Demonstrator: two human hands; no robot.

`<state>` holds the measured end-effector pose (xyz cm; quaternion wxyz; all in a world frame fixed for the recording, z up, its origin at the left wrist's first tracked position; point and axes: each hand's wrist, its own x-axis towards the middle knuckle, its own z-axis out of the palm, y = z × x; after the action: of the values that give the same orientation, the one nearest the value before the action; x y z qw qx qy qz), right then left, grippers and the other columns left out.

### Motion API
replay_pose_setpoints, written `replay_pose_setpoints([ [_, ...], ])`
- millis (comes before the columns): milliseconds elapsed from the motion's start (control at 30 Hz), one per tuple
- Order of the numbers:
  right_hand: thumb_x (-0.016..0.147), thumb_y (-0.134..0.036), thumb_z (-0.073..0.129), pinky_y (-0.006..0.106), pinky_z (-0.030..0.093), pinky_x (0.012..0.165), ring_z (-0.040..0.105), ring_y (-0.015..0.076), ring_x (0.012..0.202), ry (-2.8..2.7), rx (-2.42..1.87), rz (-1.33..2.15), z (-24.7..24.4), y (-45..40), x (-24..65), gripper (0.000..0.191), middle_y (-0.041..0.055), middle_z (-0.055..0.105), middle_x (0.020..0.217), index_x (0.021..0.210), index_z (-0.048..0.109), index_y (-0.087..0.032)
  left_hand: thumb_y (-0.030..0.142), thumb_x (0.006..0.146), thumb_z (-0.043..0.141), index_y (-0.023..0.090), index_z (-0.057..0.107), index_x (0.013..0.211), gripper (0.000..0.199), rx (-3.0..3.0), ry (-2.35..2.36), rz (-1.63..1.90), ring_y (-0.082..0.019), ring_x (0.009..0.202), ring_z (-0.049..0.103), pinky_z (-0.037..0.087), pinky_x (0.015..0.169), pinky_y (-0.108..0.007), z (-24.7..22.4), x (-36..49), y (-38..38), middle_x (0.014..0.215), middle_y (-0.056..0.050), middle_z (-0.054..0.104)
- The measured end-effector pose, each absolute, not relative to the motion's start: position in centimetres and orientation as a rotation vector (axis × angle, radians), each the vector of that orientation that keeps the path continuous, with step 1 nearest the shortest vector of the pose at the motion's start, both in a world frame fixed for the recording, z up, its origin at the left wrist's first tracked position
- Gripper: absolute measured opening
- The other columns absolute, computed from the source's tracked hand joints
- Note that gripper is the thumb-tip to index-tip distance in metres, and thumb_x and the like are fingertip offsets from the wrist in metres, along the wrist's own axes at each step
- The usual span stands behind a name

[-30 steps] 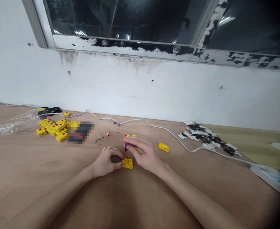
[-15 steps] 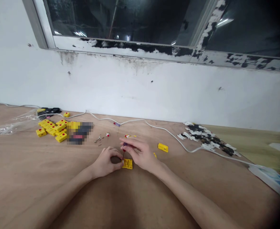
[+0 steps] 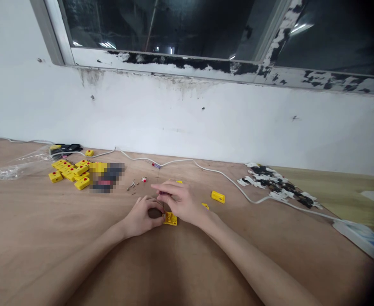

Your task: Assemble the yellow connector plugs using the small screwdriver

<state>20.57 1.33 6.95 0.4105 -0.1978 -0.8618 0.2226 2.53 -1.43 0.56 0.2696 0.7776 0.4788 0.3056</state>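
With thumb and fingertips, my left hand (image 3: 143, 217) grips the left end of an open yellow plastic housing (image 3: 171, 219) lying on the table. My right hand (image 3: 183, 202) is closed round a small screwdriver (image 3: 163, 207), its handle mostly covered by my fingers. The thin shaft points down at the housing's left end, beside my left fingertips; the tip is too small to make out. Just right of my right hand, a small yellow part (image 3: 205, 206) shows partly. Farther right lies a yellow cover (image 3: 218, 196).
Yellow blocks with red buttons (image 3: 68, 171) are piled at the left, near a clear plastic bag (image 3: 21, 165). Small metal pieces (image 3: 131, 185) and a red-and-white part (image 3: 144, 179) lie ahead. Another screwdriver (image 3: 156, 165) rests by the white cable (image 3: 202, 167). Black-and-white pieces (image 3: 276, 182) lie right.
My right hand has shifted slightly left and turned about the screwdriver, now covering the red-and-white part behind it. My left hand and the housing stay in place.
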Motion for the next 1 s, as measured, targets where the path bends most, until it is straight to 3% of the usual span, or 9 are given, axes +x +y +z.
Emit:
replay_pose_setpoints([
  [133,0.097,-0.014,0.05,0.035,0.054,0.091,0.067,0.0172,0.1,-2.233,-0.529,0.586,7.1,1.1,20.5,0.042,0.0075,0.069,0.116,0.137,0.057,-0.026,0.03,0.079,0.074,0.025,0.074,0.087,0.01,2.122,1.261,0.851,-0.021,0.103,0.064,0.046,0.097,-0.034,0.3,2.5,-1.3,0.101,0.001,0.074],
  [267,0.096,-0.012,0.051,0.033,0.055,0.085,0.068,0.0166,0.094,-2.205,-0.514,0.582,6.9,1.0,20.5,0.037,0.0054,0.072,0.107,0.127,0.065,-0.026,0.027,0.079,0.073,0.025,0.074,0.086,0.008,2.155,1.268,0.855,-0.022,0.104,0.063,0.046,0.095,-0.034,0.3,2.6,-1.2,0.1,0.001,0.074],
  [367,0.096,-0.013,0.048,0.034,0.055,0.088,0.067,0.0174,0.101,-2.242,-0.575,0.609,6.8,1.0,20.4,0.043,0.0066,0.07,0.118,0.135,0.059,-0.027,0.029,0.08,0.073,0.027,0.075,0.088,0.01,2.166,1.276,0.844,-0.022,0.107,0.062,0.043,0.099,-0.036,0.3,2.6,-1.2,0.107,0.001,0.073],
  [567,0.089,-0.009,0.055,0.028,0.056,0.075,0.07,0.0155,0.081,-2.134,-0.655,0.624,7.8,1.0,20.7,0.027,0.0035,0.076,0.092,0.105,0.074,-0.021,0.028,0.078,0.074,0.027,0.075,0.087,0.008,2.138,1.295,0.809,-0.023,0.111,0.06,0.039,0.102,-0.037,0.7,2.7,-1.3,0.106,0.001,0.074],
  [667,0.091,-0.009,0.052,0.027,0.056,0.075,0.071,0.0159,0.086,-2.221,-0.704,0.673,8.9,0.8,21.2,0.031,0.0048,0.075,0.101,0.112,0.071,-0.022,0.031,0.08,0.073,0.028,0.075,0.088,0.009,2.124,1.282,0.786,-0.023,0.11,0.06,0.037,0.103,-0.037,1.0,2.7,-1.3,0.105,0.002,0.074],
  [833,0.087,-0.007,0.054,0.027,0.053,0.068,0.068,0.015,0.068,-2.23,-0.857,0.487,9.7,1.0,22.0,0.026,0.0026,0.076,0.079,0.098,0.074,-0.019,0.034,0.08,0.073,0.029,0.075,0.093,0.015,2.122,1.314,0.742,-0.023,0.108,0.059,0.036,0.103,-0.039,1.2,2.7,-1.4,0.106,0.001,0.074],
  [933,0.088,-0.008,0.052,0.026,0.053,0.073,0.07,0.0153,0.081,-2.264,-0.801,0.585,9.7,1.0,22.1,0.031,0.003,0.076,0.096,0.108,0.072,-0.021,0.036,0.081,0.073,0.028,0.075,0.091,0.014,2.117,1.304,0.762,-0.023,0.109,0.059,0.036,0.103,-0.038,1.3,2.7,-1.4,0.106,0.0,0.074],
  [1000,0.087,-0.005,0.05,0.024,0.052,0.07,0.069,0.0139,0.079,-2.276,-0.768,0.679,9.6,0.8,21.8,0.033,0.0011,0.076,0.093,0.105,0.072,-0.022,0.036,0.081,0.073,0.028,0.076,0.09,0.012,2.118,1.286,0.766,-0.023,0.11,0.059,0.036,0.104,-0.037,1.3,2.8,-1.4,0.107,0.001,0.074],
])
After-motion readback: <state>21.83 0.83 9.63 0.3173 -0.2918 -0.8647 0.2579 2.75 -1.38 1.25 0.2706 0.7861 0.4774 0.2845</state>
